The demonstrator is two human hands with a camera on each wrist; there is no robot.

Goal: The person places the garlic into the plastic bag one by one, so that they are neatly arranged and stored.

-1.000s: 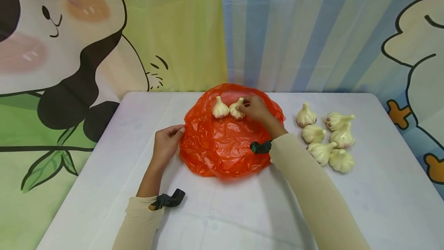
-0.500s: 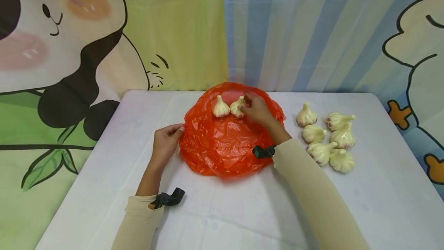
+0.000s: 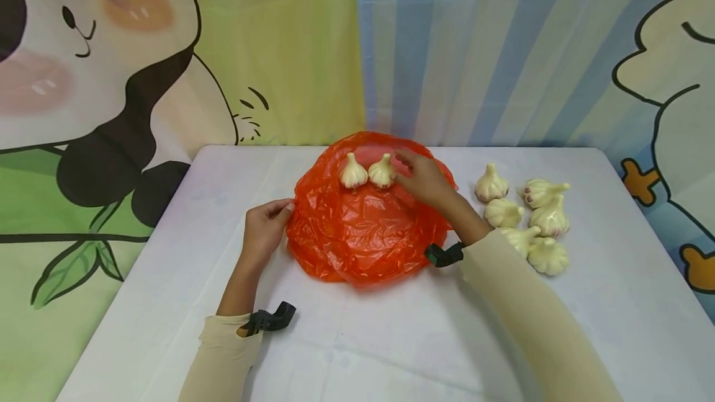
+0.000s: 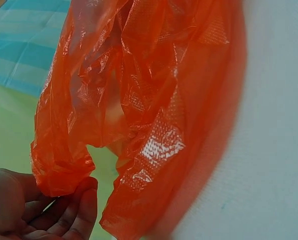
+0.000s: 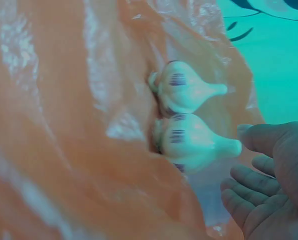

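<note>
A red plastic bag [image 3: 363, 234] lies spread on the table with its mouth open. Two garlic bulbs, a left one [image 3: 354, 172] and a right one [image 3: 382, 172], stand side by side in it near the far rim. My left hand [image 3: 264, 231] pinches the bag's left edge between thumb and fingers; the left wrist view shows the red film [image 4: 64, 170] at those fingertips. My right hand [image 3: 421, 178] is just right of the right bulb, fingers spread and apart from it. In the right wrist view the thumb stands close to the stem of the nearer bulb [image 5: 194, 142].
On the right side of the white table [image 3: 357, 340] lies a group of several garlic bulbs [image 3: 550, 216], partly behind the right forearm. A printed curtain [image 3: 475, 48] hangs behind the table's far edge.
My right hand has let go of the right garlic bulb and drawn back to the right, its fingers opening. Both bulbs stay in place, and my left hand keeps its pinch on the bag.
</note>
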